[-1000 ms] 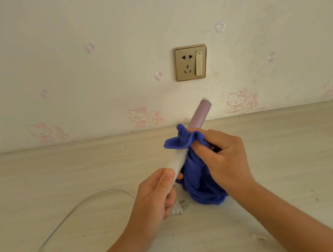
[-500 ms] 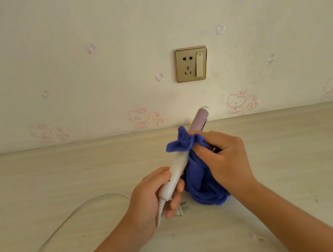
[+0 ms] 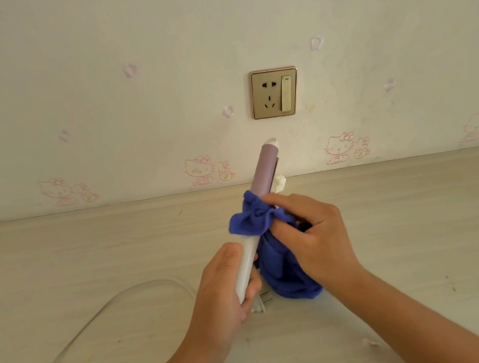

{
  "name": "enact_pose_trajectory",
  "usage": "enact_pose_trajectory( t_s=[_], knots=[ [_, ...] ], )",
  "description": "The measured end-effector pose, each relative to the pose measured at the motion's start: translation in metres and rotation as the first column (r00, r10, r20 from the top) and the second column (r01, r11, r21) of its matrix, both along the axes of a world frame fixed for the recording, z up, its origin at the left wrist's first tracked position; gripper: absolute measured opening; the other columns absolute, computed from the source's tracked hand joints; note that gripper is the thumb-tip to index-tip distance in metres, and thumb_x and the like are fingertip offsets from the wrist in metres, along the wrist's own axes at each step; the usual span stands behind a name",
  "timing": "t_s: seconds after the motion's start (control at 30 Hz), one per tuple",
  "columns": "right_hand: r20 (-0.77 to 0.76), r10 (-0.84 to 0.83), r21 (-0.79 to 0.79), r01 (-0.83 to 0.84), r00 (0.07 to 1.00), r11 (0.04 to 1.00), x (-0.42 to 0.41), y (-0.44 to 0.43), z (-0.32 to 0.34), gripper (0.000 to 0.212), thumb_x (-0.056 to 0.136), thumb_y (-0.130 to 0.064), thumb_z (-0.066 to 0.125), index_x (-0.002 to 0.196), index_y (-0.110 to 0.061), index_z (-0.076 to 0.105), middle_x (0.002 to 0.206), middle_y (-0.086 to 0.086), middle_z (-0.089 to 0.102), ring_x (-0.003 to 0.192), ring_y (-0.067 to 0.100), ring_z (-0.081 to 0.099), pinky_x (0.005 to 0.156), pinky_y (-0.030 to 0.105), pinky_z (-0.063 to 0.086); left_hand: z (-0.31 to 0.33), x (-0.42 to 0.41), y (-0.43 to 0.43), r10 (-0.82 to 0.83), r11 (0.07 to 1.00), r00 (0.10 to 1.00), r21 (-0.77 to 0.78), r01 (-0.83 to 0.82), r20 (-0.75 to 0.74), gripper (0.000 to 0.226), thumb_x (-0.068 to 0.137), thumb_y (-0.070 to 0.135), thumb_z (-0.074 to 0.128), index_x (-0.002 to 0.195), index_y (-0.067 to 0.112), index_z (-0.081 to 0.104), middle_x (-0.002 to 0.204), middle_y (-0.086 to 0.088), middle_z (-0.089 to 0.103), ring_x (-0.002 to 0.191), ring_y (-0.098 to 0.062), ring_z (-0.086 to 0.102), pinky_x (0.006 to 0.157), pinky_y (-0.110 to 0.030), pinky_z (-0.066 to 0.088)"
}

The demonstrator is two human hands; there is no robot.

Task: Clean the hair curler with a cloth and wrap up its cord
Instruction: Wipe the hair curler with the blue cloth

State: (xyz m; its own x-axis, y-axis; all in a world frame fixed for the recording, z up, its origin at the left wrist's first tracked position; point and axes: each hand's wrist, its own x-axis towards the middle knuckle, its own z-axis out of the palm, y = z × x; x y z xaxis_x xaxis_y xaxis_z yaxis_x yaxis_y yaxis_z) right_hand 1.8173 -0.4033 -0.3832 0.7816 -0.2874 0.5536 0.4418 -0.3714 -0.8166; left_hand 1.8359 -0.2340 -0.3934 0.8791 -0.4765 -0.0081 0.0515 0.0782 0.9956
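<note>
The hair curler (image 3: pixel 264 171) has a lilac barrel and a white handle and points up and away, tilted right. My left hand (image 3: pixel 223 287) grips the white handle at its lower end. My right hand (image 3: pixel 313 238) presses a blue cloth (image 3: pixel 280 266) around the curler's middle; the cloth hangs down to the table. The white cord (image 3: pixel 96 317) loops across the table to the left. The plug (image 3: pixel 262 303) lies on the table just under my left hand.
A pale wooden table (image 3: pixel 428 230) stands against a papered wall with a wall socket (image 3: pixel 276 92) above the curler's tip. A small white scrap (image 3: pixel 371 342) lies near my right forearm. Something white and crumpled (image 3: pixel 280 183) sits behind the barrel.
The curler has slid upward through the cloth, so more of the lilac barrel shows above my right hand. My left hand has shifted its grip lower along the white handle.
</note>
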Motion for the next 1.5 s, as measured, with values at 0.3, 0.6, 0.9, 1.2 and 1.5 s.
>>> enact_pose_trajectory(
  t_s=[0.3, 0.6, 0.9, 1.2, 1.5],
  knots=[
    [-0.020, 0.095, -0.062, -0.096, 0.995, 0.993, -0.006, 0.021, 0.002, 0.042, 0.076, -0.002, 0.063, 0.105, -0.026, 0.080, 0.085, -0.014, 0.074, 0.078, 0.005, 0.069, 0.074, 0.013, 0.050, -0.002, 0.009, 0.006, 0.023, 0.988, 0.990, -0.146, -0.043, -0.142, 0.037, 0.098, 0.029, 0.044, 0.070, 0.010, 0.058, 0.050, -0.003, 0.042, 0.035, -0.010, 0.031, 0.034, -0.018, 0.026],
    [-0.111, 0.259, -0.148, -0.273, 0.960, 0.950, -0.008, 0.031, -0.005, 0.042, 0.073, -0.002, 0.066, 0.110, -0.015, 0.081, 0.077, -0.001, 0.067, 0.074, 0.010, 0.062, 0.072, 0.020, 0.049, -0.001, 0.019, 0.005, 0.123, 0.934, 0.941, -0.283, -0.218, -0.317, 0.049, 0.098, 0.033, 0.052, 0.057, 0.022, 0.075, 0.053, -0.003, 0.055, 0.042, -0.011, 0.049, 0.048, -0.024, 0.034],
    [0.016, -0.043, -0.003, 0.043, 0.999, 0.999, -0.004, 0.006, 0.010, 0.042, 0.078, 0.002, 0.063, 0.104, -0.025, 0.081, 0.072, -0.011, 0.067, 0.067, 0.005, 0.059, 0.070, 0.015, 0.046, -0.001, 0.005, 0.002, -0.034, 0.995, 0.999, -0.095, 0.031, -0.030, 0.043, 0.091, 0.053, 0.049, 0.074, 0.017, 0.065, 0.053, -0.004, 0.040, 0.039, -0.012, 0.028, 0.040, -0.024, 0.021],
    [0.032, -0.030, -0.097, 0.033, 0.999, 0.995, -0.008, 0.019, 0.009, 0.041, 0.075, 0.002, 0.064, 0.103, -0.023, 0.082, 0.074, -0.014, 0.066, 0.070, 0.004, 0.061, 0.070, 0.012, 0.045, 0.006, 0.006, 0.006, -0.022, 0.989, 0.995, -0.146, 0.007, -0.102, 0.042, 0.092, 0.043, 0.045, 0.065, 0.016, 0.065, 0.049, -0.005, 0.039, 0.037, -0.013, 0.027, 0.040, -0.023, 0.017],
    [0.006, 0.121, -0.173, -0.118, 0.993, 0.978, -0.011, 0.034, 0.000, 0.038, 0.076, -0.008, 0.063, 0.108, -0.014, 0.081, 0.075, -0.002, 0.067, 0.069, 0.008, 0.062, 0.067, 0.021, 0.050, 0.011, 0.019, 0.007, 0.124, 0.991, 0.991, -0.052, -0.127, -0.052, 0.053, 0.106, 0.047, 0.048, 0.066, 0.020, 0.068, 0.046, -0.003, 0.042, 0.040, -0.012, 0.036, 0.039, -0.021, 0.030]
  ],
)
